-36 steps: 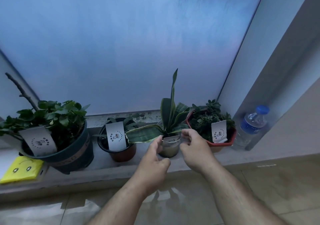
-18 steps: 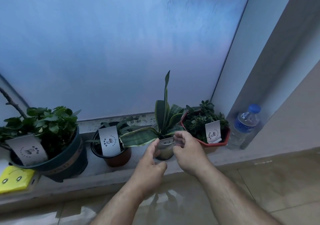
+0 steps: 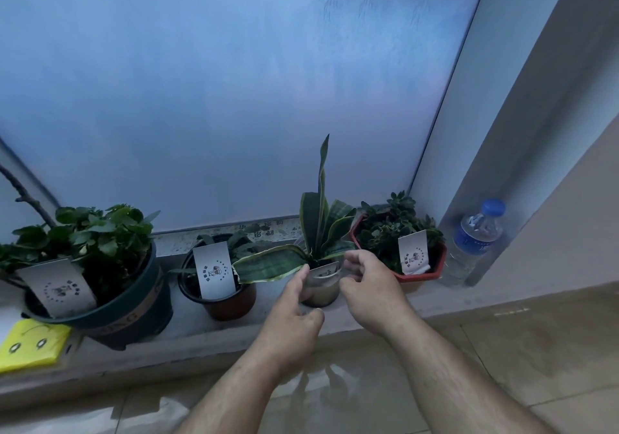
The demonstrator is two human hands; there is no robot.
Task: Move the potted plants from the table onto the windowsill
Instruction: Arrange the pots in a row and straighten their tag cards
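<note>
Far left on windowsill (image 3: 207,340): yellow sticky pad (image 3: 31,346) with two small eye-like marks, lying flat at sill's front edge. Just right of it, large dark green pot (image 3: 134,306) with broad-leaved plant, bare twig rising at left, white label card stuck in front. Next right, small black pot (image 3: 217,296) with brownish lower half, white label card upright in soil, dark thin leaves behind. Then small pale pot (image 3: 321,291) holding snake plant (image 3: 318,222), standing on sill between black pot and red pot; one long leaf lying out leftward, one tall leaf pointing straight up; small card at rim. Left hand (image 3: 291,330) at pale pot's left side, thumb extended up touching pot wall near rim, other fingers curled in toward palm. Right hand (image 3: 371,291) at pot's right side, thumb and forefinger pinching rim near card. Right of that, red angular pot (image 3: 432,266) with bushy small-leaved plant and white label card. Far right, water bottle (image 3: 475,239), blue cap and label, upright in sill corner against window frame.
</note>
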